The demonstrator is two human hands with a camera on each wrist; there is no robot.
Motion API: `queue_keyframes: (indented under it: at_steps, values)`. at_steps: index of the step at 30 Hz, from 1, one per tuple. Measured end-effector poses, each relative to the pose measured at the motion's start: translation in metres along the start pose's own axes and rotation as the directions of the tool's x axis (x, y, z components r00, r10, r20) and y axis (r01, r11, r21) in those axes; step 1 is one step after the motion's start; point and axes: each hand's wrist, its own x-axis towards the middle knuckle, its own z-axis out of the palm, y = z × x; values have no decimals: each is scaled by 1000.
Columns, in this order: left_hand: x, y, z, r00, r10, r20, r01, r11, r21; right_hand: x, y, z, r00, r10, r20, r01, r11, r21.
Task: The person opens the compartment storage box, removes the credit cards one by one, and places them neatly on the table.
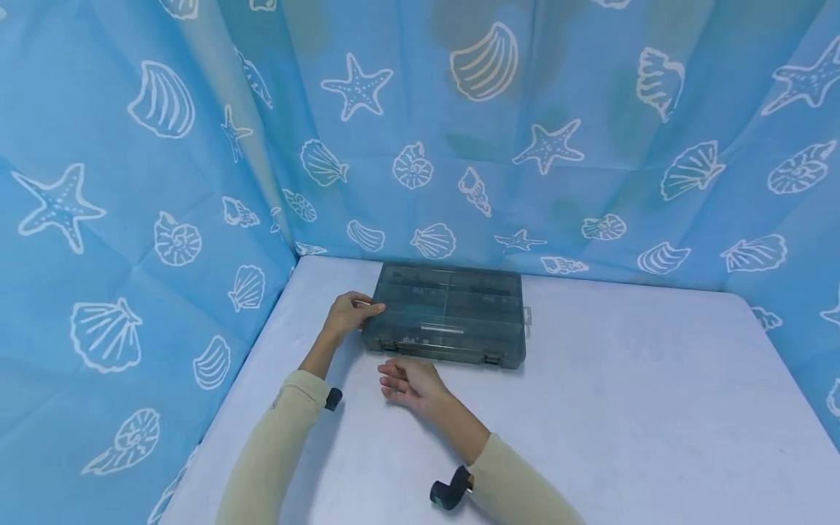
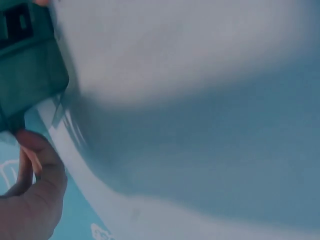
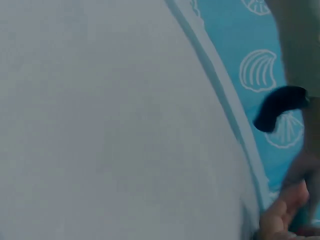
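Observation:
A dark translucent plastic storage case [image 1: 453, 310] with inner compartments lies at the back of the table, its lid down. Two latches line its front, and a small hanging tab sticks out on the right. My left hand [image 1: 354, 312] grips the case's left edge, thumb on the top. The left wrist view shows the left hand [image 2: 40, 187] pinching beside a corner of the case [image 2: 32, 75]. Just in front of the case, near the left latch, my right hand [image 1: 413, 386] hovers with loosely curled fingers and nothing in it. Only its fingers [image 3: 280, 215] show in the right wrist view.
A white cloth covers the table [image 1: 630, 394]. Blue curtains [image 1: 420, 131] printed with shells and starfish hang close behind the case and along the left side. Black wrist cameras [image 1: 451, 488] sit on both forearms.

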Motion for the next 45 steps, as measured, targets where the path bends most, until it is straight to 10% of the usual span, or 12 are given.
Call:
queue_keyframes:
  at_steps: [2, 4, 6, 8, 9, 11, 17, 26, 32, 36, 41, 45]
  values:
    - [-3, -1, 5, 998, 49, -37, -48, 998, 27, -20, -14, -16, 995, -66, 72, 80, 976, -202]
    - [-7, -1, 9, 991, 105, -86, -99, 993, 65, -39, -29, -37, 963, -242, 120, 270, 874, -404]
    - [-10, -1, 13, 978, 158, -136, -147, 985, 88, -55, -45, -60, 866, -484, 124, 456, 666, -590]
    - [-12, -2, 15, 963, 202, -178, -188, 978, 93, -64, -58, -86, 720, -688, 87, 512, 443, -736]
    - [-14, -1, 17, 956, 218, -196, -203, 975, 91, -67, -63, -99, 655, -753, 56, 486, 363, -795]
    - [-16, -1, 19, 947, 237, -218, -224, 971, 80, -71, -70, -122, 599, -800, -7, 393, 302, -869]
    - [-18, 0, 27, 944, 233, -233, -224, 972, 66, -75, -69, -152, 768, -626, -135, 267, 504, -821]
    - [-53, -11, 30, 943, 216, -255, -199, 976, 92, -107, -42, -150, 812, -552, -189, 308, 681, -665]
    - [-69, 1, 18, 946, 200, -256, -200, 979, 26, -126, -52, -144, 797, -569, -202, 360, 716, -598]
    - [-70, 33, -1, 979, 108, -174, -134, 980, -148, -133, -82, -140, 735, -659, -159, 493, 681, -542]
    - [-54, 75, -17, 986, 123, -111, -153, 930, -335, -120, -140, -133, 647, -755, -104, 683, 635, -362]
    - [-31, 92, -18, 974, 174, -143, -216, 904, -369, -97, -177, -133, 631, -771, -90, 722, 626, -295]
